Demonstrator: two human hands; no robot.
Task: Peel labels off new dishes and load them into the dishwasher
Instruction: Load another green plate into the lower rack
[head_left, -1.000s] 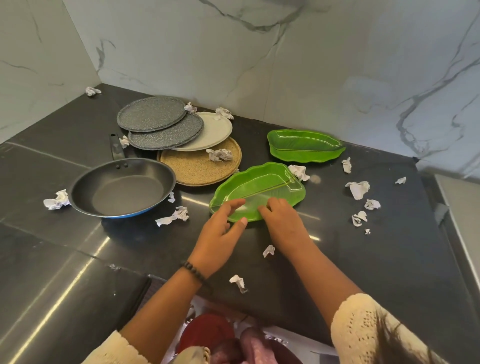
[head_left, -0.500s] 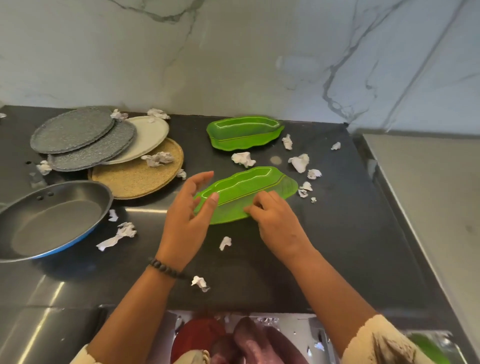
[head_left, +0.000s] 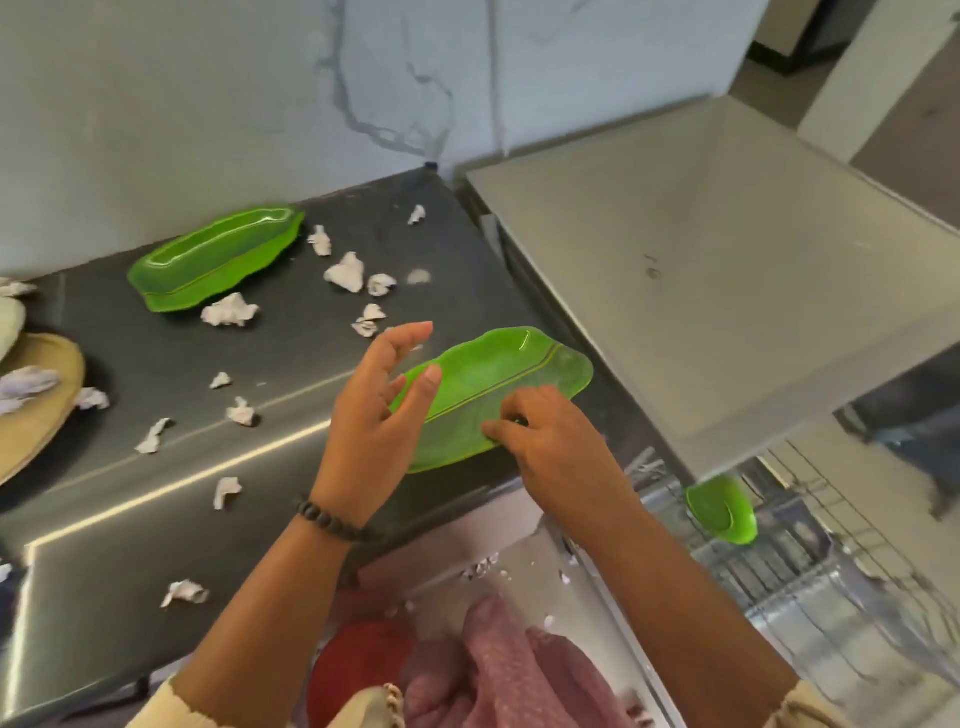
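Scraps of peeled label (head_left: 229, 309) litter the dark surface (head_left: 291, 364) around a second leaf-shaped green dish (head_left: 215, 258) near its back edge; left hand (head_left: 371, 423) is released, fingers spread beside the near dish; that leaf-shaped green plate (head_left: 493, 387) sits at the surface's right front corner, right hand (head_left: 553, 441) pinching its near rim; better to firm the grip before swinging it to the dishwasher rack (head_left: 831, 561), where another green dish (head_left: 722, 509) already stands.
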